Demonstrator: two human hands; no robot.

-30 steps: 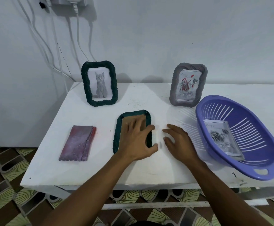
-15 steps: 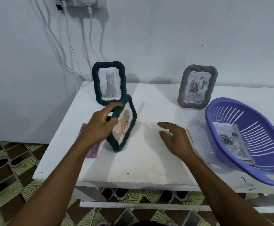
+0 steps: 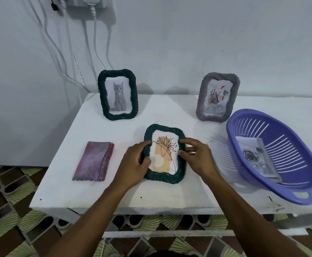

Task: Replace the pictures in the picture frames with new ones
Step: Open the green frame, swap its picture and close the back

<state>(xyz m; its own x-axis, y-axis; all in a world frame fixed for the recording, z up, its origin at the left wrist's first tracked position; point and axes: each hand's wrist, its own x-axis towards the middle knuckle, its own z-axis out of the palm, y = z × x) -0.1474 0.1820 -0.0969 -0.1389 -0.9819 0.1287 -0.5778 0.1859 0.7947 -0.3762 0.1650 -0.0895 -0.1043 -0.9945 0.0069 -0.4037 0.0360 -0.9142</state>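
Lying face-up, green frame (image 3: 163, 178) runs lengthwise front-to-back.

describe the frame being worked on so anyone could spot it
On the white table, look left of the purple slotted plastic basket. The dark green braided picture frame lies flat, showing a line-drawn flower; its upright green twin holds a cat.

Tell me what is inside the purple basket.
A printed rose picture lies on the slotted floor of the purple basket. Anything beneath that sheet is covered, so whether more pictures lie under it cannot be seen.
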